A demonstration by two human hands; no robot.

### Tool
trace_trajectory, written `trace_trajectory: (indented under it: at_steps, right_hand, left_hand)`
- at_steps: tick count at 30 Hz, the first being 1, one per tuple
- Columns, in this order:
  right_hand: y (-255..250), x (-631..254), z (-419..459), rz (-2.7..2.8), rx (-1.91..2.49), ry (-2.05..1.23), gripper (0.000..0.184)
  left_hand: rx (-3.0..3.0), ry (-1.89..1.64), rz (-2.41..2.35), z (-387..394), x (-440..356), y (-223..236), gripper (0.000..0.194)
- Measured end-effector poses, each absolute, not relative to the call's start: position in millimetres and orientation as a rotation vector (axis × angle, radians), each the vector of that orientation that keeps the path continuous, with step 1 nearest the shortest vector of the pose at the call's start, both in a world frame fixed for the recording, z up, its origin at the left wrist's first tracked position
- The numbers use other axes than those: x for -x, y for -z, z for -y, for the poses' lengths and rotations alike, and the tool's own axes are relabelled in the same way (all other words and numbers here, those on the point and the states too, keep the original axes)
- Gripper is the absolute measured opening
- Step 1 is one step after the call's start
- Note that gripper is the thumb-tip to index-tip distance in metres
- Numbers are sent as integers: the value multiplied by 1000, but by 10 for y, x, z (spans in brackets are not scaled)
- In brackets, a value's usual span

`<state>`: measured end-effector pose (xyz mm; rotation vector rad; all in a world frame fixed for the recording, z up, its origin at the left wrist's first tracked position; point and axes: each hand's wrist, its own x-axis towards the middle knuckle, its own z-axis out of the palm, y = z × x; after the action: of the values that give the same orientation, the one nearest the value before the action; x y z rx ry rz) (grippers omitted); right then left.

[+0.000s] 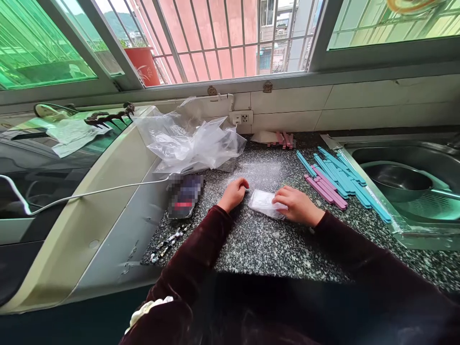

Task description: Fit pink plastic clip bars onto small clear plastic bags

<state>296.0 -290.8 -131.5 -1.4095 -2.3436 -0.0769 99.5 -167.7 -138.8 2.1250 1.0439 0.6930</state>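
From the head view, the person's right hand [298,206] has its fingers bent over the near end of a flat, whitish clear-plastic packet [261,199], gripping it just above the black-and-white speckled stone countertop [251,249] or resting it there. The left hand [233,195] is just beyond the packet's other end, its fingers curled into a loose fist; whether they pinch anything cannot be told.

As far as can be judged, handling is partway: the packet is in hand, while the long, flat turquoise strips [329,173] and shorter pink strips [332,194] lie loose past the right fingers, unbagged and overlapping. Farther ahead of both hands, by the wall, a few small pink strips [286,140] lie beside or partly in a pale packet [264,137] — which of the two is unclear. A large crumpled clear plastic bag [201,141] sits ahead of the left fingers.

The right palm and fingers hide one end of the packet, and glare blurs its layers, so its contents — if any — are hard to make out. Left of the left fingers, a dark rectangular object [192,189] is partly pixelated.
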Motion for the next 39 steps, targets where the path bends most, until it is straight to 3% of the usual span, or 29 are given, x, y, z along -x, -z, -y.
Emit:
trace_trajectory:
  at_steps: [4,7,11,15,19,30,33,37,39]
  right_hand:
    - [1308,-2913,2928,2428,1373,-109,29]
    - [1320,-2865,2938,2464,1373,-175,34]
    - [1310,-2874,2930,2332,1475,-189,27]
    - [1289,-2945,2880,2017,1886,-41,17]
    - [1301,-2943,2836,2004,2091,-180,14]
    - [1308,-2882,2890,1941,1768,-115,12]
    - [1259,-2884,2880,1881,1671,-229,21]
    - [1222,-2886,2866,1914,1646,-421,15]
    - [1229,-2893,2871,1950,1699,-461,21]
  left_hand:
    - [-2245,-641,-963,1718,-1010,1384,8]
    - [-2370,-558,-919,1764,-1023,1390,10]
    - [-2470,-516,-947,1796,-1039,1412,12]
    - [-2416,-596,-1075,1780,-1040,1458,8]
    - [-2384,-655,-1113,1776,-1049,1513,7]
    - [-1827,-688,-922,1815,-1089,1415,18]
    - [-1778,-699,-785,1887,-1086,1360,19]
    - [-1746,-684,-647,1963,-1082,1300,21]
    - [-1715,-729,-677,1961,-1075,1289,21]
